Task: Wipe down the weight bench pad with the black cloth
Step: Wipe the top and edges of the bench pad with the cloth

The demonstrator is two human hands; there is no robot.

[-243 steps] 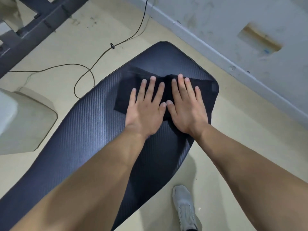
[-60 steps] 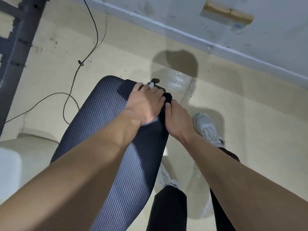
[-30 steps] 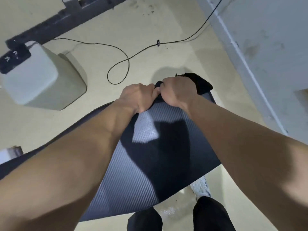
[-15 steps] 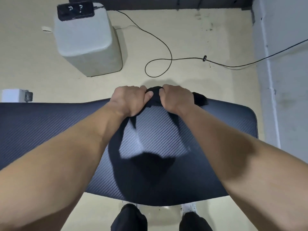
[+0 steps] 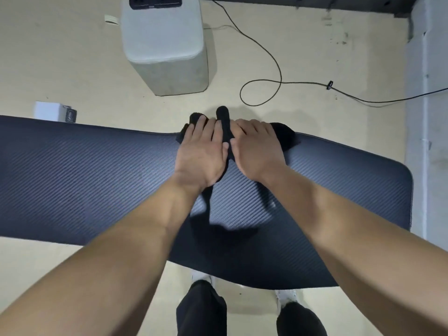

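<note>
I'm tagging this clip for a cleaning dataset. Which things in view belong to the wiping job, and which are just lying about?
Part of the job:
black cloth
weight bench pad
left hand and right hand, both pressing flat on the cloth

Just lying about:
grey block
black cable
small white box

Bench pad (image 5: 97, 180) dark ribbed vinyl with a faint sheen, black cloth (image 5: 283, 137) soft matt fabric, floor (image 5: 72, 76) smooth matt

- Our left hand (image 5: 202, 154) lies palm down, fingers stretched forward and pressed flat.
- Our right hand (image 5: 257, 150) lies just beside it, palm down, fingers curled slightly at the tips.
- Both forearms reach forward, bare, converging toward the wrists.
</note>
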